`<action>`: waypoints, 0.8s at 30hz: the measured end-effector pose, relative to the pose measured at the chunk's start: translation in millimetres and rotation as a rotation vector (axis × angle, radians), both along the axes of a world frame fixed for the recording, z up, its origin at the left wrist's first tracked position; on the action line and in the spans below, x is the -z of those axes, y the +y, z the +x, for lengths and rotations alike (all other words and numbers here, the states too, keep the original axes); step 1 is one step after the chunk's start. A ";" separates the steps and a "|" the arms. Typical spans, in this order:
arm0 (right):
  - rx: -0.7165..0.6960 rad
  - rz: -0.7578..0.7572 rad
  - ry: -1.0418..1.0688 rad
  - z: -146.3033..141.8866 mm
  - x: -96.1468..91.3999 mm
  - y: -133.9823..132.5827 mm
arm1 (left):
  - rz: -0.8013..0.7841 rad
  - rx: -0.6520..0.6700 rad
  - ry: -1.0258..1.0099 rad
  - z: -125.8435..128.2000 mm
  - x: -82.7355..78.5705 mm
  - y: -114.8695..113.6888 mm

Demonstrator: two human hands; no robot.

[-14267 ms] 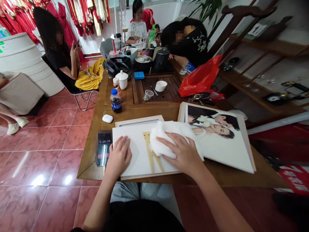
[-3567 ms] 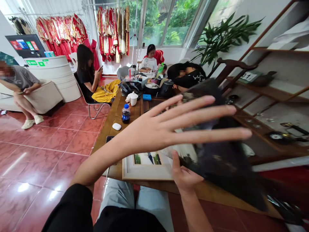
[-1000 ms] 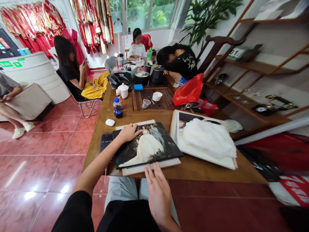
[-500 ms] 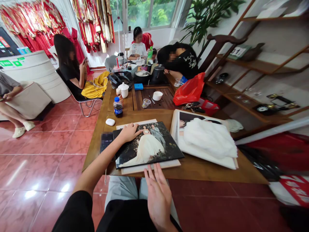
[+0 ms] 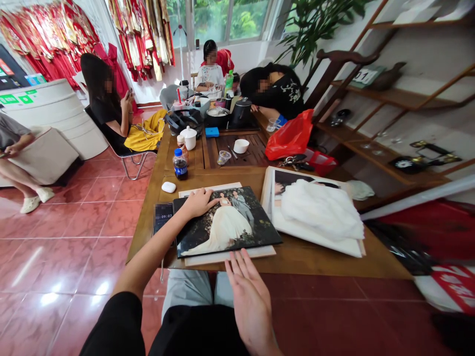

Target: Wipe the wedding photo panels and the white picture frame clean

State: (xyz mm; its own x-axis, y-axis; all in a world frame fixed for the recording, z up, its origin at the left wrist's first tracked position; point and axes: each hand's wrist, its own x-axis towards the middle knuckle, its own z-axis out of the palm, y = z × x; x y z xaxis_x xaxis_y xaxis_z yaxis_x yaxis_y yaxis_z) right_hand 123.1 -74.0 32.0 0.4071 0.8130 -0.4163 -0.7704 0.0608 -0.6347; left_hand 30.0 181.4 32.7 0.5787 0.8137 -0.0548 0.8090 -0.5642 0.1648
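A dark photo album point(image 5: 230, 222) with a wedding picture on its cover lies on a pale board point(image 5: 256, 252) near the table's front edge. My left hand point(image 5: 198, 202) rests flat on the album's upper left part, fingers stretched to the right. Palm up and fingers extended, my right hand point(image 5: 249, 291) is at the album's front edge, holding nothing; whether its fingertips touch the board I cannot tell. To the right, a crumpled white cloth point(image 5: 321, 207) lies on another large pale album point(image 5: 276, 217). A phone point(image 5: 163, 216) is partly hidden beneath my left forearm.
On the wooden table point(image 5: 148, 217) stand a dark drink bottle point(image 5: 180, 164), a white earbud case point(image 5: 168, 187), a lidded white cup point(image 5: 188, 138), a small bowl point(image 5: 241, 146) and a red plastic bag point(image 5: 289, 138). Several people sit around. Shelves point(image 5: 408, 101) line the right side.
My right hand has shifted slightly to the right along the album's front edge. My left hand and the album stay in place.
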 end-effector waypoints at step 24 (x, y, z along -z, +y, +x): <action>-0.190 -0.024 0.154 44.7 -20.8 5.7 | 0.005 -0.001 0.010 -0.1 -9.1 -3.3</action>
State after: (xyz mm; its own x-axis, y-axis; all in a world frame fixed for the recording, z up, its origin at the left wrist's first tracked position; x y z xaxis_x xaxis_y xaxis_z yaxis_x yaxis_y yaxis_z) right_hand 167.9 -68.3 52.8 0.1779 0.8579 -0.4821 -0.8544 -0.1085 -0.5082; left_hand 29.8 178.1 41.8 0.5770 0.8148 -0.0567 0.8114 -0.5638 0.1543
